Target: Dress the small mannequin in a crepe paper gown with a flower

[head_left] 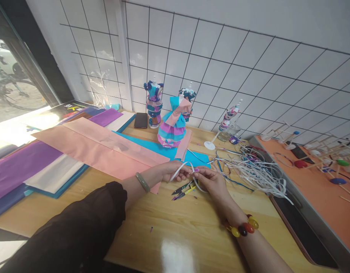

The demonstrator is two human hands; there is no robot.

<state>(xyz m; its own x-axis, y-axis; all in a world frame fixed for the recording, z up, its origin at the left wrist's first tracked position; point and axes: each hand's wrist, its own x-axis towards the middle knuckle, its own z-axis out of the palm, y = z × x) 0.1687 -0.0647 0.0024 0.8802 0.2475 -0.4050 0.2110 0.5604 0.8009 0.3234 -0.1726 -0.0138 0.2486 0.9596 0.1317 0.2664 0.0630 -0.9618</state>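
Note:
My left hand [175,171] is closed, with a thin white strip [191,167] that curves up in a loop between both hands. Fingertips of my right hand [214,182] pinch the strip near a small purple piece [195,170], close to the left fingertips. How the strip and the purple piece join is too small to tell. Yellow-and-black thread snips [184,190] lie on the table just below the hands, their handles partly hidden by my right hand. Behind stands a small dress form in a layered blue, pink and purple paper dress [171,132].
Pink sheets [101,146], purple sheets [29,163] and a blue sheet [146,146] spread over the left and middle. A phone [141,120], another dressed form [154,104], a tangle of white strips [262,170] and a grey-edged orange tray [308,189] surround the work area.

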